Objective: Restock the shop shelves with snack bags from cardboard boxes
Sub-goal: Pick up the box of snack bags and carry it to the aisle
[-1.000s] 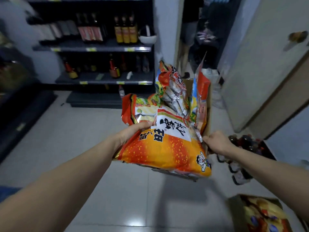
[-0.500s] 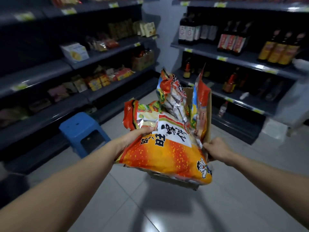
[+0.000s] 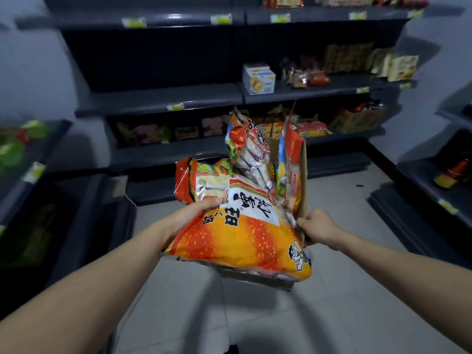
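Left hand (image 3: 196, 213) clamps the load's near-left side, thumb on top of the front snack bag (image 3: 240, 241), fingers hidden under it. That bag: big, glossy, orange-red w/ yellow specks, white label w/ black characters, cartoon kid at the corner. It lies flat over the near end of the cardboard box (image 3: 303, 175). More bags (image 3: 246, 146), red/silver, stand upright behind it, poking out the top. Box is held mid-air, in front of dark shelves (image 3: 163, 99). Right hand (image 3: 319, 226) is curled round the box's right edge.
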The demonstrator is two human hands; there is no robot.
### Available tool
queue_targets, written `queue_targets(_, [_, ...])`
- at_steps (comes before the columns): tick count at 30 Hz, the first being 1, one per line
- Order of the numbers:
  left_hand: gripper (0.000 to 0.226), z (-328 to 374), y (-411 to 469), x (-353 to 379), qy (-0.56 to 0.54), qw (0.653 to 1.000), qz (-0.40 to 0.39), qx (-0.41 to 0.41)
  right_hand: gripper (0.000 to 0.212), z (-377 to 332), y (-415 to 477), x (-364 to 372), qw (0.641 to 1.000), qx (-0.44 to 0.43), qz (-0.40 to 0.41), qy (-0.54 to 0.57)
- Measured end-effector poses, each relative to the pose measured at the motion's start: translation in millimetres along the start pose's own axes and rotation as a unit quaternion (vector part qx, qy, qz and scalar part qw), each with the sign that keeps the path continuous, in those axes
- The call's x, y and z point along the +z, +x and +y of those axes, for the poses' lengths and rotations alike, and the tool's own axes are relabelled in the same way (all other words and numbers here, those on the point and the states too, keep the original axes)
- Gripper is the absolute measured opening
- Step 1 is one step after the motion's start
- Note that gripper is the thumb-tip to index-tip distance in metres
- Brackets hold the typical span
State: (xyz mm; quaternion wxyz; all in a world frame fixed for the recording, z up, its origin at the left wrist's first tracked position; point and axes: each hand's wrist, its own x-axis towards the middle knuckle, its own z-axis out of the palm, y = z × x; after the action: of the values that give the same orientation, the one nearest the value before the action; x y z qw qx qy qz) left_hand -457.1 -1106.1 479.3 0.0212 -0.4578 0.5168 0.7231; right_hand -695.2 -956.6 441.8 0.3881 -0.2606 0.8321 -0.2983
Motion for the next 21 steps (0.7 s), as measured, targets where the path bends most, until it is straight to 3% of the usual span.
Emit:
queue_targets(5, [0.027,24,37,-62,-0.066,0.997,0.039,0.012,0.028,-66,87,28,0.997,-0.033,-0.054,-0.044])
queue_targets(10, [0.032,53,93,-126,-0.101,0.993,0.058,0.003,0.027,-118,177,62,0.993,-0.047,-0.083,-0.074])
queue_targets(15, [0.031,85,153,-176,-0.122,0.990,0.068,-0.006,0.035,-160,261,82,0.990,-0.062,-0.081,-0.102])
queue_targets(21, [0.047,114,232,-221,-0.160,0.985,0.061,-0.018,0.032,-194,365,95,0.984,-0.063,-0.096,-0.135])
